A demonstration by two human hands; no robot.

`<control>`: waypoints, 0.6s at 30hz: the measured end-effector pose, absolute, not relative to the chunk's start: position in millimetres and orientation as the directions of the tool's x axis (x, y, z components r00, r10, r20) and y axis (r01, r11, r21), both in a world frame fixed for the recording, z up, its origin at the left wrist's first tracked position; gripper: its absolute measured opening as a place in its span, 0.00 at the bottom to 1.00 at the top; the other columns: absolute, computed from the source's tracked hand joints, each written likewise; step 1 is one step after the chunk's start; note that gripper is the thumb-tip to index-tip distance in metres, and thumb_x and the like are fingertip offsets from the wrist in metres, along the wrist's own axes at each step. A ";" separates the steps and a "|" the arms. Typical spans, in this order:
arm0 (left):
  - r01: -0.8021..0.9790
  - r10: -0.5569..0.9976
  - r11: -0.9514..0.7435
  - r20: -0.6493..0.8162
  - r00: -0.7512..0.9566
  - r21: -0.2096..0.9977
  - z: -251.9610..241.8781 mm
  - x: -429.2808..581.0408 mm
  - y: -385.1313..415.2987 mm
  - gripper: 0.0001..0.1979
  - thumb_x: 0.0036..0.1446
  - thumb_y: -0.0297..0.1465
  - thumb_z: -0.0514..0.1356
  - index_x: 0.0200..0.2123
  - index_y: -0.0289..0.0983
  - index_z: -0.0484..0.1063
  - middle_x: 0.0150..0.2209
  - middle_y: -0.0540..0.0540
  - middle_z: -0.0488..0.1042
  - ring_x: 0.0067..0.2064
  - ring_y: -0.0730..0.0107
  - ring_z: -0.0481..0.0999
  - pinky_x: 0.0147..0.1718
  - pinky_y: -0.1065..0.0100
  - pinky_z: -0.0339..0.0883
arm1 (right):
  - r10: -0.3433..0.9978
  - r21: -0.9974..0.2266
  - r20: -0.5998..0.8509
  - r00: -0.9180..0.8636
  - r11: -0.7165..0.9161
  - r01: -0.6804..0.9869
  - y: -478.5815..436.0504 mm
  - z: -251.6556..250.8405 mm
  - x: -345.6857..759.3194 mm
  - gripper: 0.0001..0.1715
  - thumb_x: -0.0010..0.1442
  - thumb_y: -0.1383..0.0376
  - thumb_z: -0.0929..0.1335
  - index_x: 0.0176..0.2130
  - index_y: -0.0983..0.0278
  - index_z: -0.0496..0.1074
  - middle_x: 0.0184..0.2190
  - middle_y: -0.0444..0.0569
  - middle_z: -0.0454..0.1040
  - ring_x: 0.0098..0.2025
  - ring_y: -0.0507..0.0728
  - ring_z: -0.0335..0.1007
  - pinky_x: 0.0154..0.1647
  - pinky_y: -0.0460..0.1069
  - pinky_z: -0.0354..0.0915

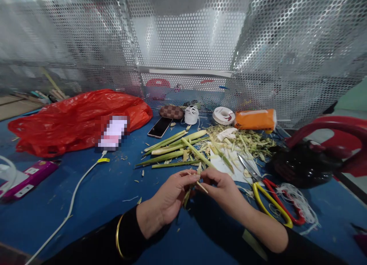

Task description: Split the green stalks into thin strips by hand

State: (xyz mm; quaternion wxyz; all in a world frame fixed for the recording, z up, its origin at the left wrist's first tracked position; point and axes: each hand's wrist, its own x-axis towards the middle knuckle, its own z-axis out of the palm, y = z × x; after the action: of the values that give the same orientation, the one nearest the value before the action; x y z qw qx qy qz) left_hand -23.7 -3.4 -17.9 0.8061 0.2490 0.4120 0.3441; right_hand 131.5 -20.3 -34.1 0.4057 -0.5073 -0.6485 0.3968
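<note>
My left hand point(174, 192) is closed, its thumb and fingers pinching a small bundle of pale green plant strips point(200, 177) above the blue table. My right hand point(219, 184) meets it from the right, fingertips pinched on the same strips. A thin pale stalk point(202, 187) sticks out between the two hands, and darker leafy ends hang below my left fingers. Just beyond the hands lie several long green stalks point(168, 156). To their right, trimmings point(252, 142) are heaped beside a white paper point(218, 163).
Scissors point(271, 204) with red and yellow handles lie right, beside white string point(299, 205). A dark pot point(306, 163) stands farther right. Behind are a phone point(160, 127), tape roll point(223, 115) and orange packet point(255, 119); left, a red bag point(69, 119), a lit phone point(113, 133) and its cable point(75, 196).
</note>
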 end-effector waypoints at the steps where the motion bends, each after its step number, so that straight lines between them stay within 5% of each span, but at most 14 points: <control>1: -0.350 0.754 0.645 -0.489 0.439 0.680 -18.4 -23.5 -4.1 0.11 0.42 0.27 0.69 0.31 0.33 0.74 0.30 0.50 0.72 0.30 0.77 0.70 0.31 0.74 0.63 | 0.980 -0.934 0.125 -0.157 0.170 0.316 -20.3 -34.5 130.6 0.07 0.53 0.64 0.69 0.26 0.63 0.73 0.22 0.41 0.64 0.27 0.52 0.60 0.29 0.47 0.57; 14: -0.146 0.889 0.437 -0.402 0.220 0.887 -25.7 -21.5 -3.6 0.10 0.42 0.32 0.67 0.28 0.35 0.71 0.22 0.53 0.68 0.24 0.75 0.66 0.23 0.72 0.61 | 0.938 -0.972 -0.184 -0.294 -0.129 0.195 -16.2 -19.0 144.0 0.12 0.55 0.60 0.66 0.24 0.63 0.65 0.20 0.41 0.62 0.25 0.51 0.55 0.28 0.48 0.52; 18: -0.075 0.909 0.386 -0.365 0.201 0.919 -27.8 -20.2 -5.4 0.11 0.41 0.34 0.67 0.26 0.35 0.71 0.21 0.53 0.68 0.23 0.75 0.64 0.24 0.71 0.60 | 0.945 -0.942 -0.098 -0.311 0.013 0.336 -13.7 -18.3 148.5 0.13 0.57 0.61 0.65 0.24 0.63 0.64 0.22 0.42 0.61 0.27 0.52 0.57 0.30 0.48 0.54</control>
State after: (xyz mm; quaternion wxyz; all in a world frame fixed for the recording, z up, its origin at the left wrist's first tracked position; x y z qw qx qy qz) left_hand -20.2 -5.4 -27.8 0.6581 0.4090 0.5098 0.3738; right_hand 148.5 -13.7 -18.3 0.3084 -0.4994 -0.6414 0.4940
